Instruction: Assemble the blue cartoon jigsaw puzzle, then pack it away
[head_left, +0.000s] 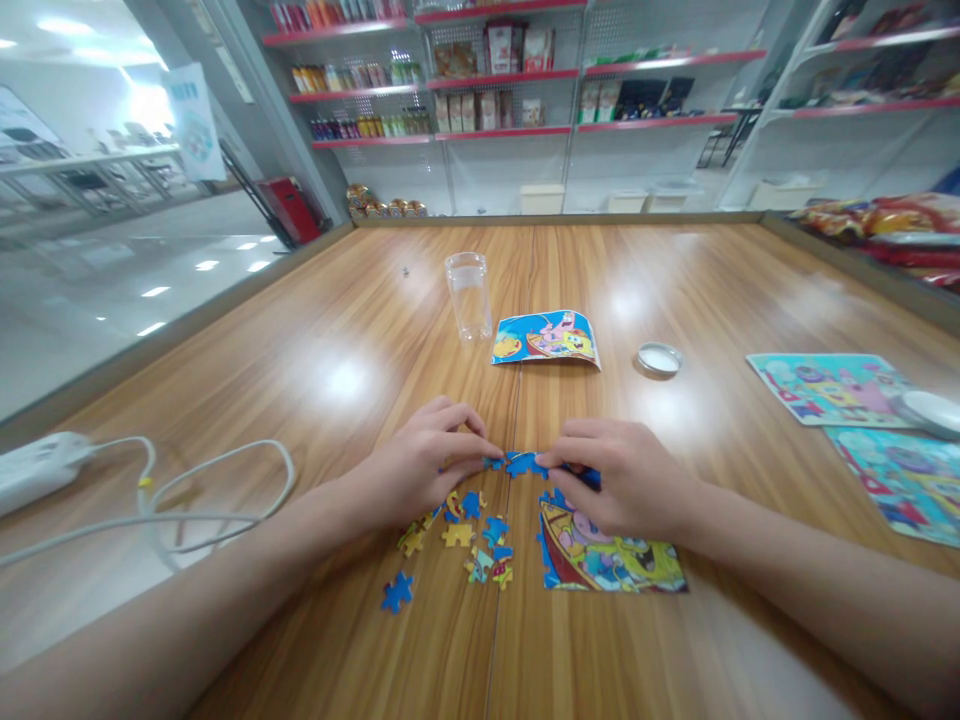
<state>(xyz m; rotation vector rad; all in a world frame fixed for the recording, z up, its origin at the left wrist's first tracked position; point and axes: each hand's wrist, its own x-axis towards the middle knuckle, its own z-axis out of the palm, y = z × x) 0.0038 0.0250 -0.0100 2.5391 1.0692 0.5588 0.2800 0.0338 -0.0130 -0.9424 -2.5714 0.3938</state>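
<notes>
My left hand [442, 450] is closed, thumb and forefinger pinching a small blue puzzle piece partly hidden by the fingertips. Just right of it lies a short strip of joined blue puzzle pieces [525, 463]. My right hand [615, 470] grips the strip's right side; the fingers cover part of it. Below that hand is a partly joined cartoon puzzle [615, 560], its upper edge partly covered. Several loose puzzle pieces [457, 535] in blue and yellow lie below my left hand, with a single blue piece [397, 592] nearer me.
A curved picture sheet [547, 338] lies beyond my hands, beside a transparent cup [469, 298] and a round metal lid [660, 359]. Two cartoon sheets [825, 388] lie at right under a white lid [930, 412]. At left are a power strip [41, 468] and its cable [281, 450].
</notes>
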